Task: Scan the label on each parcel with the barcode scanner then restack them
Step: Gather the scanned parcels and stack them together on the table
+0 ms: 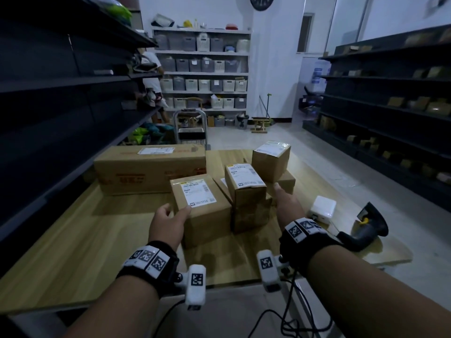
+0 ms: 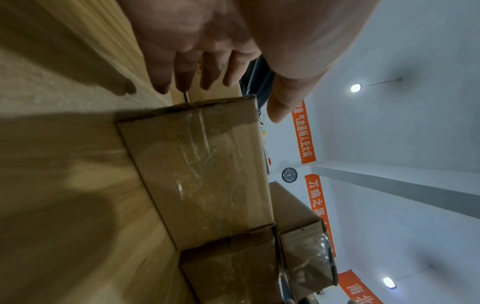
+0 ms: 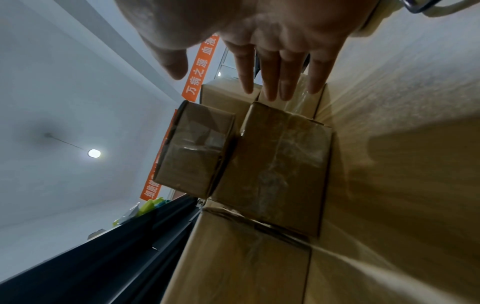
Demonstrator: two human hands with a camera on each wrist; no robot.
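Observation:
Several brown cardboard parcels stand on a wooden table (image 1: 73, 252). The nearest parcel (image 1: 207, 215) (image 2: 202, 174) has a white label on top. My left hand (image 1: 174, 212) (image 2: 221, 61) is at its near left corner, thumb over the top edge and straight fingers beside the left face, with no firm grip visible. A narrow labelled parcel (image 1: 245, 186) (image 3: 192, 152) sits on a lower box (image 1: 251, 215) (image 3: 275, 168). My right hand (image 1: 284, 198) (image 3: 272, 61) reaches along the right of these with straight fingers, holding nothing. The dark barcode scanner (image 1: 366, 230) lies on the table to the right, untouched.
A long carton (image 1: 148, 169) lies at the back left, and a labelled small box (image 1: 271, 159) sits on a flat one at the back right. A white adapter (image 1: 322, 208) lies near the scanner. Dark shelving flanks both sides; a hand cart (image 1: 191, 132) stands beyond the table.

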